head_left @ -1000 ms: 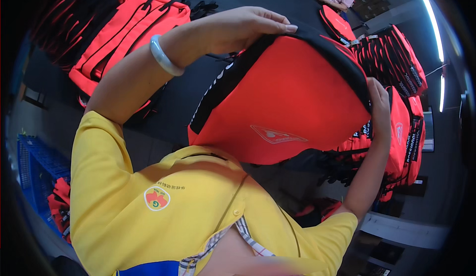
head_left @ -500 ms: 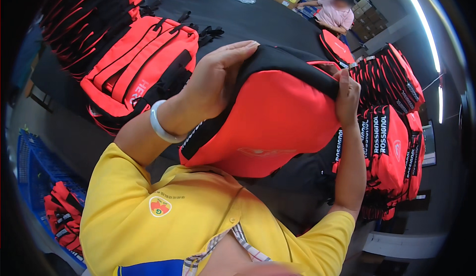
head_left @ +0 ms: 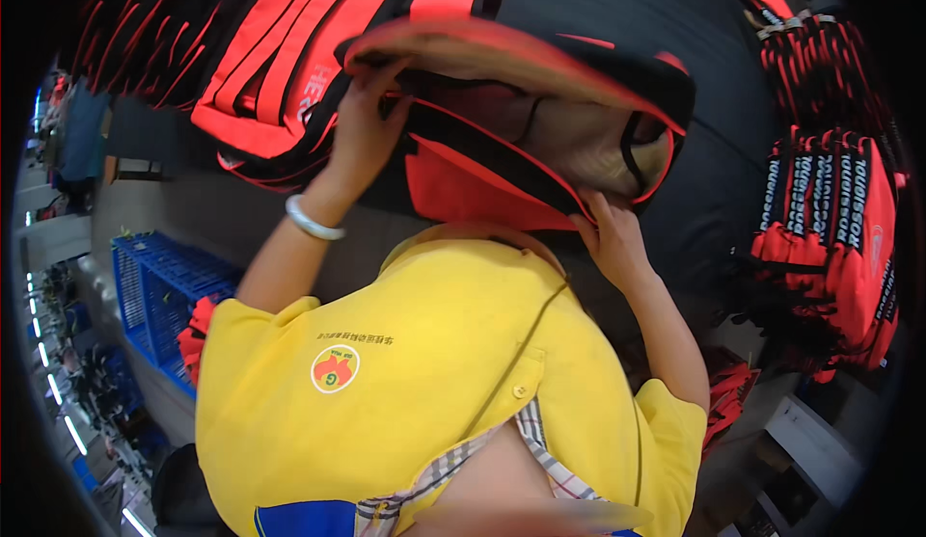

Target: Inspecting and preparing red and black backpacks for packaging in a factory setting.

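A red and black backpack (head_left: 463, 190) is spread open in front of me, its pale lining and dark inner straps showing through the wide mouth. My left hand (head_left: 359, 142) is closed on the left end of the opening, with some fingertips hidden under the upper flap. At the lower right of the mouth, my right hand (head_left: 615, 240) pinches the black edge between thumb and fingers. The raised upper flap is smeared by motion.
Another red backpack (head_left: 280, 65) lies on the dark table (head_left: 733, 200) at the left, beside a tall pile of black and red bags (head_left: 135, 45). More stacked bags (head_left: 830, 219) stand at the right. A blue plastic crate (head_left: 159, 291) is at the lower left.
The backpack has turned from its red outer panel to its open mouth. My right hand has moved down to the near edge. The view has shifted, and the co-worker is out of sight.
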Demonstrator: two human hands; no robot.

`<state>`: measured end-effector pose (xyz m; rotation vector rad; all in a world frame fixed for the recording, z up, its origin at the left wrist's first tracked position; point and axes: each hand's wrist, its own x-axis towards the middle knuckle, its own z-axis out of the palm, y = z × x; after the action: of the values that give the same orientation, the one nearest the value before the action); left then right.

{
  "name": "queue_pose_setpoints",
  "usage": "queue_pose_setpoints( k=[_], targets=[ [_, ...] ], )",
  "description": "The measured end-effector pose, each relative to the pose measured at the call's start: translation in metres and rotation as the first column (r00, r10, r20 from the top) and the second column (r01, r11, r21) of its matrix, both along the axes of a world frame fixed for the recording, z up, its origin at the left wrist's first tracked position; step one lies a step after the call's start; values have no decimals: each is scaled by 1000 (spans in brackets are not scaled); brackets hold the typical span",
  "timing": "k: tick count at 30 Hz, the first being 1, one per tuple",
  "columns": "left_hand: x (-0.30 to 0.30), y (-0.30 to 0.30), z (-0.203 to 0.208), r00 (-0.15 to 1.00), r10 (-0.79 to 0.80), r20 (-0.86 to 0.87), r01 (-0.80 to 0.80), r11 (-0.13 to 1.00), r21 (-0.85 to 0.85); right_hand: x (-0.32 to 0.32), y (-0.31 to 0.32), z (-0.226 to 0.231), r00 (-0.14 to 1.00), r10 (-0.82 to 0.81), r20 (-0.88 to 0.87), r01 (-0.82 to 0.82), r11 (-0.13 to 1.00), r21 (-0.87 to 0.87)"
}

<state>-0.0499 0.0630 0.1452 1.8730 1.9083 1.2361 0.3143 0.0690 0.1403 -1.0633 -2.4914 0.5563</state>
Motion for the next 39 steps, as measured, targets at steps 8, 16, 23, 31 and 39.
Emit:
queue_pose_setpoints(
  k=[8, 16, 23, 31, 39],
  targets=[
    [-36, 28, -30, 994, 71, -84, -63, 993, 99, -50, -24, 60, 964, 262, -46, -254, 958, 137],
    [-19, 87, -26, 865, -228, 448, 258, 966, -7, -48, -39, 76, 967, 254, 26, -255, 963, 91],
    [26, 109, -41, 167, -204, 965, 451, 886, 109, -17, -46, -83, 924, -382, 8, 283, 670, -686],
    [72, 48, 80, 854, -128, 504, 368, 834, -411, -37, -13, 47, 953, 22, -303, -172, 861, -479],
    [98, 3, 47, 463, -306, 832, 602, 798, -42, -34, 81, 49, 611, -261, -747, 285, 953, -100]
  ],
)
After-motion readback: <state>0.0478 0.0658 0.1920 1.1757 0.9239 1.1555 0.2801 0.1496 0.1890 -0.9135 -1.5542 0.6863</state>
